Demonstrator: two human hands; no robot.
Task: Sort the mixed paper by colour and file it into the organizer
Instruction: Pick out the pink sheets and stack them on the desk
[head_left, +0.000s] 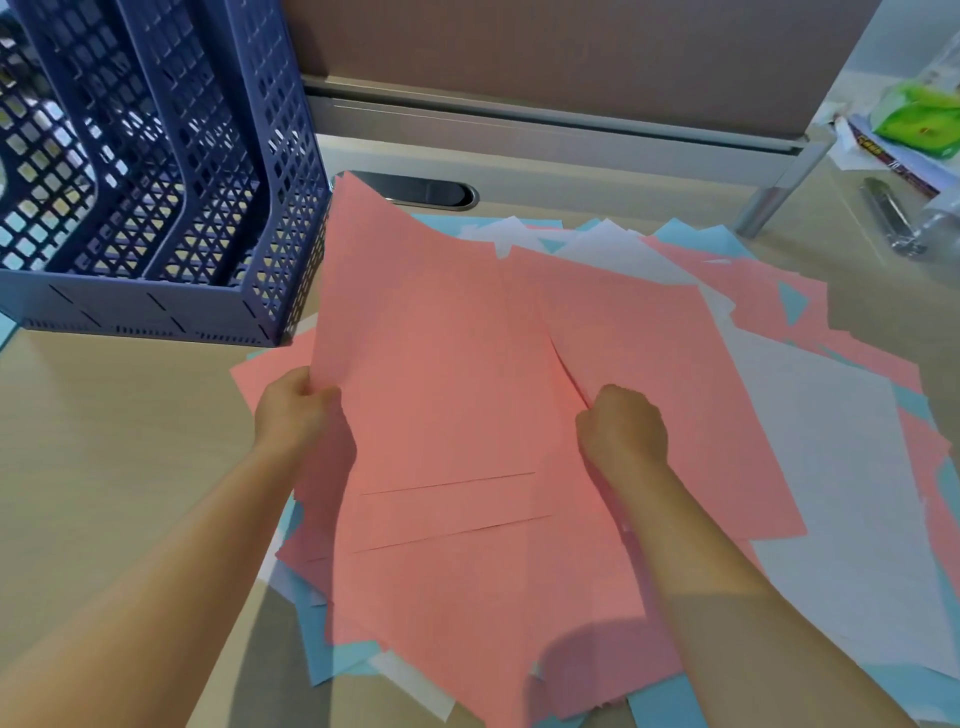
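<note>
Pink first: my left hand (296, 410) and right hand (621, 428) grip pink sheets (436, 364).
Organizer (156, 171) slots look empty; mixed pile (831, 467) remains.

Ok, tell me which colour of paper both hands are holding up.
The pink sheets: the left hand and right hand grip them, lifted off the pile, while blue sheets and white sheets lie flat.

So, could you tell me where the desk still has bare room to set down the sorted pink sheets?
Bare desk lies left of the paper pile, in front of the blue organizer. A narrower bare strip runs behind the pile, below the partition. The centre and right are covered in paper; both hands, left hand and right hand, hold pink sheets there.
</note>
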